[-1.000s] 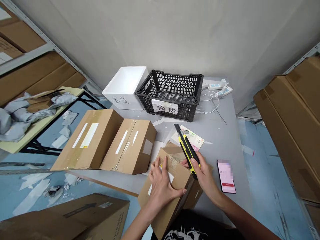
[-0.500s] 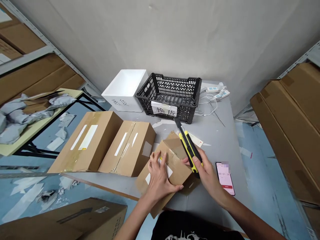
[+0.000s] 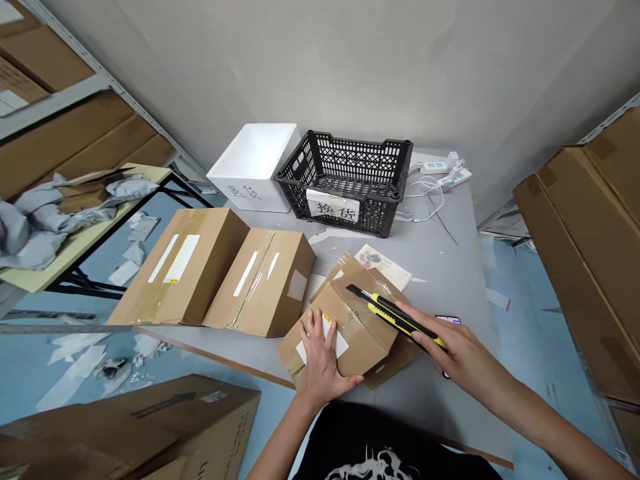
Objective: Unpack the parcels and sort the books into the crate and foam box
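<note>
A small cardboard box lies at the table's front edge, its seam taped and several flaps sticking out around it. Fingers spread, my left hand rests on its top face over a white label. My right hand is wrapped around a black and yellow utility knife. The knife's dark tip points left, over the taped part of the box. Whether the tip touches the cardboard I cannot tell. A printed card lies just behind the box. Partly hidden by my right hand is a phone.
Two cardboard boxes, a larger one and a smaller one, stand to the left. Behind are a white foam box, a black plastic crate and power strips with cables. Big cartons flank the table's right.
The knife has swung from pointing steeply up to lying lower, tip leftward over the box. My right hand has moved right. My left hand's fingers have flattened on the box, and the card shows more.
</note>
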Available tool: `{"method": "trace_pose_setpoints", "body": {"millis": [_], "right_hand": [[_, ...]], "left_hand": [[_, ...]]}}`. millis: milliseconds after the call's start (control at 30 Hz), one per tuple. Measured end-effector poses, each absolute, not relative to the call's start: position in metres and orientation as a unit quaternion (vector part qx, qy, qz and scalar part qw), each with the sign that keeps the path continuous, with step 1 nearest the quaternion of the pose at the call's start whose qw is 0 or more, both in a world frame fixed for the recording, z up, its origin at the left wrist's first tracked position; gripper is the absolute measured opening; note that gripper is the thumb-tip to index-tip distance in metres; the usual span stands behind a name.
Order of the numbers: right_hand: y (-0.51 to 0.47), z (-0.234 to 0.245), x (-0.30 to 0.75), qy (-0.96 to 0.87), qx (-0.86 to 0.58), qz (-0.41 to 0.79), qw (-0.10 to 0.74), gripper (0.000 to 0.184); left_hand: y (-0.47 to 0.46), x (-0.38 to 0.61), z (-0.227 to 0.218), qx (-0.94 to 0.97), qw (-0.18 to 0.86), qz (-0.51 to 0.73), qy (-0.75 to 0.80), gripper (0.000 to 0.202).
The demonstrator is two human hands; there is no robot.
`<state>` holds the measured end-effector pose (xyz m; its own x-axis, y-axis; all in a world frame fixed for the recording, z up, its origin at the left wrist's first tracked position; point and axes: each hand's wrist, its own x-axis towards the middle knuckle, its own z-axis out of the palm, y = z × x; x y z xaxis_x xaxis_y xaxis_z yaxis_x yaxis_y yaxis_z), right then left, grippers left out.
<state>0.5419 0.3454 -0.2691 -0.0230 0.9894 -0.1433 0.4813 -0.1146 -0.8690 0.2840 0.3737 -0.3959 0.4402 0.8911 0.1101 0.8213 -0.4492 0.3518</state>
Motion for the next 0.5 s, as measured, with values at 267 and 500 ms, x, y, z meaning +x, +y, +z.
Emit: {"method": "trace_pose_setpoints", "body": {"millis": [267, 500], "right_hand": [[0.345, -0.273, 0.527, -0.686, -0.579, 0.356, 0.261, 0.041], [0.35, -0.263, 0.524, -0.729, -0.568, 0.335, 0.186, 0.043]], "left_hand": [[0.369, 0.273, -0.399, 0.839, 0.118, 0.235, 0.476, 0.125], [0.371, 0.272, -0.4, 0.831, 0.129, 0.31, 0.444, 0.102]]}}
